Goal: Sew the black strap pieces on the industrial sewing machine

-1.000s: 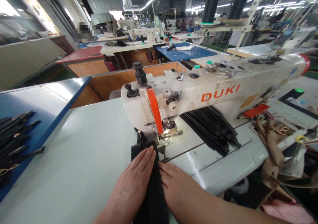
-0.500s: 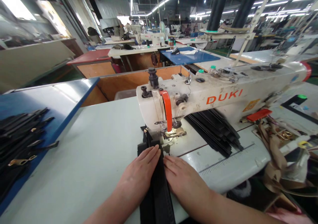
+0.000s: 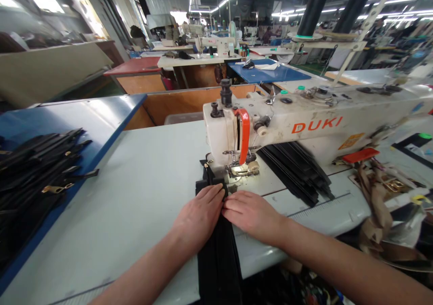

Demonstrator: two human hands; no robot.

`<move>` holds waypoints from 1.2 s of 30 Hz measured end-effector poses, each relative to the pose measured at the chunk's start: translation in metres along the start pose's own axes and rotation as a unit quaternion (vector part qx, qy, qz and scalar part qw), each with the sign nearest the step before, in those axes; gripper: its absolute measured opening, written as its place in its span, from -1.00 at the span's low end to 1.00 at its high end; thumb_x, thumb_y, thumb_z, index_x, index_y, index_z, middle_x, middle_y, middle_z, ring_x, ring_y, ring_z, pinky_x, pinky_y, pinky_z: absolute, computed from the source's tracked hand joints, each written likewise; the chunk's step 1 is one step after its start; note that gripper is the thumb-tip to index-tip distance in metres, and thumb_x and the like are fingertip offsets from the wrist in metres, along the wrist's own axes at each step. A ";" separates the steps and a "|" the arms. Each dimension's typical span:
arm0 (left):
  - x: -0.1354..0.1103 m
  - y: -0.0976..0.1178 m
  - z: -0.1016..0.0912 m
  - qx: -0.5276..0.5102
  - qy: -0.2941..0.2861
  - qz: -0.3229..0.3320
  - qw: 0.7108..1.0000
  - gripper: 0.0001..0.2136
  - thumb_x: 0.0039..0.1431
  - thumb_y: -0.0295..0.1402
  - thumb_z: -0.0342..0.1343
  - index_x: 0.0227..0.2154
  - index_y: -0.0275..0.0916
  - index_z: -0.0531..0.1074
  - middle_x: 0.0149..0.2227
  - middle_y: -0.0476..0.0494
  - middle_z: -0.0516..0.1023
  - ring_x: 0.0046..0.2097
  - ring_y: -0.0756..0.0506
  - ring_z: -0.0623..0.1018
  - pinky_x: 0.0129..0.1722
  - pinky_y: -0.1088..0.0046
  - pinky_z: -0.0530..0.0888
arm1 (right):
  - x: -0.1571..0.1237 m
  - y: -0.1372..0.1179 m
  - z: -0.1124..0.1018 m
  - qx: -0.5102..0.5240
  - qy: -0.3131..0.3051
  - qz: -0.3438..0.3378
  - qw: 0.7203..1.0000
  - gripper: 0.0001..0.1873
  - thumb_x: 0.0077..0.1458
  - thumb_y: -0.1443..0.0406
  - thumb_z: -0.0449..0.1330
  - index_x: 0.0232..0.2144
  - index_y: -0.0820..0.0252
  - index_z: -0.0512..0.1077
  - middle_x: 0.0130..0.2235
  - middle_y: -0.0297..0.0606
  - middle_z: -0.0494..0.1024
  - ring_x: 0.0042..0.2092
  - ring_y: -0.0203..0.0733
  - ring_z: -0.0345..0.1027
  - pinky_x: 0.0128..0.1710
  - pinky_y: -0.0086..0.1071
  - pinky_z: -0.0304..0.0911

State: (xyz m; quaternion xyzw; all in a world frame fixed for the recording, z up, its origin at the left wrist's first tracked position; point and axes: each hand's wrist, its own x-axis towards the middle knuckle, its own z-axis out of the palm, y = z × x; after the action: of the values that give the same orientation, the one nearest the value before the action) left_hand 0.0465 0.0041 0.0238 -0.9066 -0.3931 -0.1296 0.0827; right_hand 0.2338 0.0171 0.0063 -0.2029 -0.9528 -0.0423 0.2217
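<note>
A long black fabric strip with a zipper (image 3: 219, 260) lies lengthwise on the pale sewing table, reaching toward me over the front edge. Its gold zipper pull (image 3: 209, 163) shows at the far end, left of the presser foot (image 3: 241, 171). My left hand (image 3: 199, 212) rests on the strip, fingers together and laid flat across it, thumb hidden. At the strip's right edge, my right hand (image 3: 252, 214) is closed, its fingertips pinching the edge beside the left fingertips. The strip lies just left of the needle area of the white sewing machine (image 3: 270, 124).
Black strips (image 3: 296, 172) are stacked under the machine arm. More zippered black pieces (image 3: 43, 174) lie on a blue table (image 3: 115, 115) at left. Tan straps (image 3: 370, 210) and metal fittings sit at right. Thread cones (image 3: 313, 9) stand behind the machine.
My right hand has moved up the strip and its fingers have closed at the edge, near my left fingertips. The camera view has shifted, so the scene sits further right.
</note>
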 end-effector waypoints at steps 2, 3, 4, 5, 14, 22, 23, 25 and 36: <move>0.000 0.002 0.000 0.001 0.001 -0.010 1.000 -0.67 0.32 -0.48 -0.21 -0.08 -0.44 0.45 -0.05 -0.31 0.54 0.02 -0.17 0.50 0.04 0.27 0.45 | 0.000 0.004 -0.002 0.000 -0.003 -0.015 1.000 -0.85 0.23 0.42 0.08 -0.33 0.26 0.46 -0.24 -0.23 0.53 -0.17 -0.18 0.36 -0.04 -0.31 0.26; 0.000 0.003 0.000 0.002 0.001 -0.014 1.000 -0.67 0.33 -0.47 -0.21 -0.08 -0.44 0.44 -0.06 -0.31 0.54 0.02 -0.17 0.50 0.04 0.27 0.45 | 0.001 0.005 -0.002 -0.002 -0.005 -0.019 1.000 -0.84 0.23 0.42 0.08 -0.33 0.27 0.46 -0.26 -0.24 0.53 -0.19 -0.18 0.36 -0.07 -0.31 0.27; 0.000 0.004 0.000 0.003 0.001 -0.018 1.000 -0.67 0.33 -0.47 -0.21 -0.08 -0.43 0.44 -0.06 -0.30 0.54 0.02 -0.17 0.50 0.03 0.28 0.45 | 0.001 0.006 -0.003 -0.005 -0.007 -0.023 1.000 -0.84 0.23 0.43 0.08 -0.34 0.27 0.46 -0.28 -0.24 0.53 -0.22 -0.17 0.37 -0.09 -0.31 0.29; 0.000 0.005 0.000 0.004 0.001 -0.020 1.000 -0.67 0.33 -0.46 -0.22 -0.07 -0.43 0.44 -0.06 -0.30 0.54 0.02 -0.16 0.49 0.03 0.28 0.46 | 0.002 0.006 -0.003 -0.008 -0.008 -0.027 1.000 -0.83 0.22 0.43 0.08 -0.35 0.27 0.46 -0.31 -0.24 0.53 -0.24 -0.17 0.37 -0.12 -0.31 0.30; 0.011 0.005 0.008 -0.001 0.034 -0.017 0.999 -0.67 0.34 -0.46 -0.22 -0.08 -0.44 0.44 -0.07 -0.34 0.54 0.00 -0.17 0.50 -0.01 0.28 0.49 | -0.002 0.019 -0.004 -0.017 0.024 -0.039 0.999 -0.76 0.23 0.44 0.03 -0.40 0.27 0.46 -0.35 -0.21 0.53 -0.30 -0.16 0.38 -0.20 -0.32 0.32; 0.028 -0.003 0.017 -0.012 0.064 -0.004 0.998 -0.64 0.36 -0.43 -0.25 -0.11 -0.44 0.45 -0.12 -0.32 0.56 -0.01 -0.15 0.52 0.01 0.31 0.48 | -0.004 0.034 -0.006 -0.028 0.002 -0.009 1.000 -0.77 0.25 0.43 0.03 -0.39 0.27 0.46 -0.36 -0.22 0.51 -0.29 -0.16 0.37 -0.20 -0.32 0.32; 0.029 -0.003 0.017 -0.013 0.065 -0.005 0.998 -0.64 0.37 -0.42 -0.26 -0.11 -0.45 0.45 -0.12 -0.33 0.56 -0.01 -0.16 0.52 0.00 0.30 0.49 | -0.004 0.035 -0.006 -0.026 0.003 -0.008 1.000 -0.77 0.25 0.43 0.03 -0.38 0.27 0.46 -0.35 -0.22 0.51 -0.29 -0.16 0.37 -0.20 -0.32 0.31; 0.029 -0.004 0.017 -0.015 0.065 -0.008 0.998 -0.64 0.37 -0.41 -0.26 -0.10 -0.46 0.44 -0.11 -0.34 0.55 -0.03 -0.17 0.52 -0.01 0.29 0.50 | -0.004 0.036 -0.006 -0.020 0.005 -0.007 1.000 -0.78 0.25 0.42 0.03 -0.37 0.27 0.46 -0.35 -0.22 0.51 -0.28 -0.16 0.37 -0.19 -0.33 0.30; 0.029 -0.007 0.021 -0.045 0.075 -0.025 0.996 -0.68 0.34 -0.40 -0.20 -0.12 -0.44 0.43 -0.12 -0.33 0.54 -0.04 -0.19 0.52 -0.05 0.25 0.53 | -0.003 0.039 -0.004 -0.004 -0.007 0.010 1.000 -0.76 0.27 0.40 0.02 -0.37 0.26 0.46 -0.35 -0.24 0.49 -0.28 -0.16 0.36 -0.18 -0.32 0.29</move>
State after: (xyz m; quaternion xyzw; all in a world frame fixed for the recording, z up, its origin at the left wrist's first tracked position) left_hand 0.0637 0.0347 0.0126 -0.8871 -0.4020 -0.2164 0.0681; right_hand 0.2539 0.0510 0.0085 -0.2135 -0.9520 -0.0428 0.2150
